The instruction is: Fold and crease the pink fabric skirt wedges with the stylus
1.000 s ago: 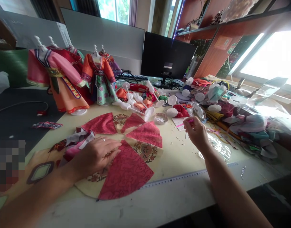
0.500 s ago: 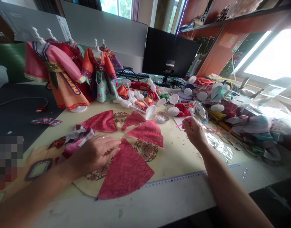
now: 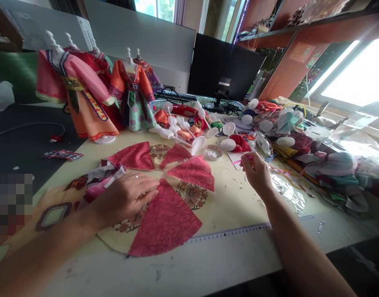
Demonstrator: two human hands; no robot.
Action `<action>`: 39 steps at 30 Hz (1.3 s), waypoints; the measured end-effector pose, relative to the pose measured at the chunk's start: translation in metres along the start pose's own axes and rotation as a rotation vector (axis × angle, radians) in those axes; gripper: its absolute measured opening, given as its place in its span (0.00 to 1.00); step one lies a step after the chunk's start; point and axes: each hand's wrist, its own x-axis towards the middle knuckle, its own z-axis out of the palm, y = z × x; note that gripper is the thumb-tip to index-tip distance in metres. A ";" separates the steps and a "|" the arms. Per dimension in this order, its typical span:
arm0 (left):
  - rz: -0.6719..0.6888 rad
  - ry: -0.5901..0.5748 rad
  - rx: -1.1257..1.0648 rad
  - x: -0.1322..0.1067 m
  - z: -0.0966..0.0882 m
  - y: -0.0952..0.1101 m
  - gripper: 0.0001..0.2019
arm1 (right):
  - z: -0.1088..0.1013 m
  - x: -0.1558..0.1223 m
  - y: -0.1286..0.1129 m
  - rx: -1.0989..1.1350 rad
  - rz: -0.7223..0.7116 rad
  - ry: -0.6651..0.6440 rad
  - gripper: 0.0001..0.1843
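Red patterned wedges alternate with cream, floral-printed parts on a round skirt cloth (image 3: 169, 225) spread flat on the table. My left hand (image 3: 130, 196), with a ring on one finger, rests on its left side. Its fingers are bent together at the edge of the near red wedge, and the tips are partly hidden. Farther right, my right hand (image 3: 256, 173) is closed around a slim pink stick (image 3: 238, 161), whose tip points left. Tiny pale beads (image 3: 235, 180) lie scattered below it. A small round dish (image 3: 213, 152) with white bits stands to the left of that hand.
Dressed doll forms (image 3: 79, 90) stand at the back left. White stands and doll bodies (image 3: 198, 144) lie among cloth behind the skirt. Piled fabrics (image 3: 331, 161) fill the right side. A ruler (image 3: 226, 234) runs along the near side, and a monitor (image 3: 223, 66) stands behind.
The whole view has shifted slightly to the right. Both hands keep nearly the same places, the right one still with the pink stick.
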 end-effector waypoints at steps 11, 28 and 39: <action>-0.642 -0.602 -0.516 -0.004 -0.069 -0.028 0.11 | 0.006 -0.016 -0.038 0.567 0.055 0.157 0.06; -0.565 -0.842 -0.607 -0.016 -0.066 -0.030 0.08 | 0.056 -0.097 -0.194 0.733 -0.277 -0.606 0.06; -0.483 -0.897 -0.562 -0.008 -0.059 -0.016 0.05 | 0.060 -0.105 -0.191 0.581 -0.397 -0.554 0.05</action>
